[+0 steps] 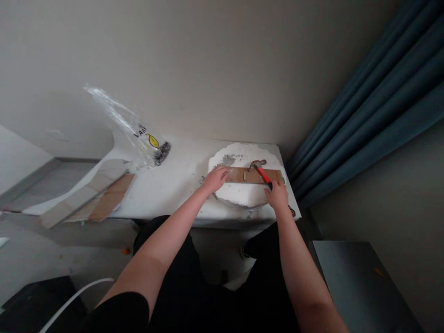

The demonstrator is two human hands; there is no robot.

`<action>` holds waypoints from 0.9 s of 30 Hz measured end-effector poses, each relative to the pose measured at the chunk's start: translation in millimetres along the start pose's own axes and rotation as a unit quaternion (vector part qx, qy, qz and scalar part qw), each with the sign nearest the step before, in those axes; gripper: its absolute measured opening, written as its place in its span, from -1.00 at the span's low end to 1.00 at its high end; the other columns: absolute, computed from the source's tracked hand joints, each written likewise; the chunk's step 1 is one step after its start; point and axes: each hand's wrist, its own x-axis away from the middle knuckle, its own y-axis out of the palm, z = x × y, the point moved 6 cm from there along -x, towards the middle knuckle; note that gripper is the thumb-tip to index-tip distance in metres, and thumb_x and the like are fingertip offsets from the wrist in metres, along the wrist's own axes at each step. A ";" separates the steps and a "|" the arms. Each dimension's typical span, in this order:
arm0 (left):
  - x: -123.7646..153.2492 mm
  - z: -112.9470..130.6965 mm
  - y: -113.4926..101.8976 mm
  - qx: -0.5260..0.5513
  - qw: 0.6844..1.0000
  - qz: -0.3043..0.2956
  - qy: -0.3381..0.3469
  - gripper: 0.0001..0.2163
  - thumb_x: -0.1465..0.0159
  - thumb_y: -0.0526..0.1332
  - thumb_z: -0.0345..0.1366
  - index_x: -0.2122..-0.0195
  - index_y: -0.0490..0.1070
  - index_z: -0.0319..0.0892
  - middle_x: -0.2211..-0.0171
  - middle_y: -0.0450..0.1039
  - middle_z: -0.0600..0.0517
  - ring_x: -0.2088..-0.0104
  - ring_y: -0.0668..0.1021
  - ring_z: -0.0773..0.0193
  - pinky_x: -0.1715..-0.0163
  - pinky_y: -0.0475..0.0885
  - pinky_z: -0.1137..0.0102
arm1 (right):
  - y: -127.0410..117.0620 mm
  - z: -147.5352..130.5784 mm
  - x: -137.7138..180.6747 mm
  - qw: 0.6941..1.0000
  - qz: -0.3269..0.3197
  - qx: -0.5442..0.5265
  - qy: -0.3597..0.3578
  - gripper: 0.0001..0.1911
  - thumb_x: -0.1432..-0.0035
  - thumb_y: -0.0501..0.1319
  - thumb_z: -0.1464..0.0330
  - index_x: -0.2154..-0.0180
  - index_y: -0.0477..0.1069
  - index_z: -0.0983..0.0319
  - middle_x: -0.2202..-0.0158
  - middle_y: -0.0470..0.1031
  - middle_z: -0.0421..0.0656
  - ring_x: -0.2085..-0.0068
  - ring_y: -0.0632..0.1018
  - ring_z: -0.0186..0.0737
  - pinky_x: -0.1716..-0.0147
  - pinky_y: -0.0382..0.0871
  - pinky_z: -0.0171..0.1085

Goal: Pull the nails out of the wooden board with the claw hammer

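A brown wooden board (pixel 239 175) lies across a round white slab (pixel 243 196) on a low white surface (pixel 173 185). My left hand (pixel 215 178) presses flat on the board's left end, fingers spread. My right hand (pixel 276 195) is closed round the handle of a red-handled hammer (pixel 262 172). The hammer's metal head rests on the board near its middle. Grey dust and chips lie on the slab's far part.
A clear plastic bag (pixel 138 134) with dark contents stands at the back left of the surface. Wooden planks (pixel 93 196) lean off its left edge. Blue curtains (pixel 374 115) hang at the right. A grey box (pixel 360 286) sits at lower right.
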 end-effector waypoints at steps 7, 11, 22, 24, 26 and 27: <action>7.5 -63.5 -22.6 -0.059 0.998 0.018 -0.015 -0.66 -0.34 0.15 -0.22 -0.09 0.40 -0.24 -0.08 0.45 -0.19 -0.09 0.48 0.02 -0.14 0.34 0.17 | 12.8 13.8 -9.8 0.999 -0.027 0.037 0.026 -0.56 -0.27 0.15 0.28 -0.13 0.35 0.31 -0.09 0.39 0.20 -0.10 0.42 0.20 0.03 0.37 0.01; 18.2 -91.8 -47.0 -0.044 0.991 0.034 -0.120 -0.78 -0.32 0.13 -0.27 0.05 0.43 -0.16 0.14 0.55 -0.11 0.22 0.56 0.14 0.16 0.41 0.28 | 14.7 19.9 -12.4 0.999 -0.001 0.046 0.011 -0.52 -0.26 0.15 0.19 -0.11 0.36 0.32 -0.03 0.42 0.19 -0.07 0.42 0.19 0.04 0.36 0.00; 68.0 -128.3 15.8 -0.178 0.931 -0.303 -0.099 -0.82 -0.18 0.30 -0.14 0.36 0.51 -0.14 0.29 0.57 -0.09 0.29 0.57 0.08 0.38 0.30 0.34 | 16.4 17.7 -10.5 0.995 0.039 0.091 -0.011 -0.54 -0.26 0.11 0.18 -0.05 0.38 0.34 0.04 0.43 0.20 0.03 0.42 0.19 0.06 0.34 0.03; 70.4 -125.9 22.6 -0.190 0.930 -0.290 -0.119 -0.84 -0.19 0.29 -0.18 0.35 0.51 -0.17 0.24 0.57 -0.15 0.27 0.58 0.05 0.35 0.35 0.31 | 15.8 16.9 -11.4 0.995 0.037 0.092 -0.007 -0.55 -0.25 0.11 0.18 -0.04 0.39 0.35 0.06 0.44 0.20 0.03 0.42 0.19 0.06 0.33 0.02; 72.0 -123.1 26.3 -0.184 0.932 -0.282 -0.134 -0.85 -0.20 0.27 -0.20 0.34 0.52 -0.17 0.21 0.57 -0.17 0.26 0.59 0.06 0.32 0.37 0.30 | 15.0 16.9 -12.1 0.995 0.038 0.089 -0.005 -0.55 -0.25 0.11 0.18 -0.03 0.39 0.36 0.06 0.44 0.20 0.03 0.42 0.19 0.05 0.33 0.02; 72.7 -122.2 26.9 -0.178 0.933 -0.279 -0.144 -0.86 -0.21 0.26 -0.22 0.34 0.52 -0.17 0.22 0.57 -0.16 0.26 0.59 0.06 0.31 0.38 0.31 | 14.6 17.2 -12.2 0.995 0.039 0.087 -0.004 -0.55 -0.25 0.12 0.19 -0.03 0.40 0.36 0.06 0.44 0.20 0.03 0.43 0.19 0.04 0.33 0.02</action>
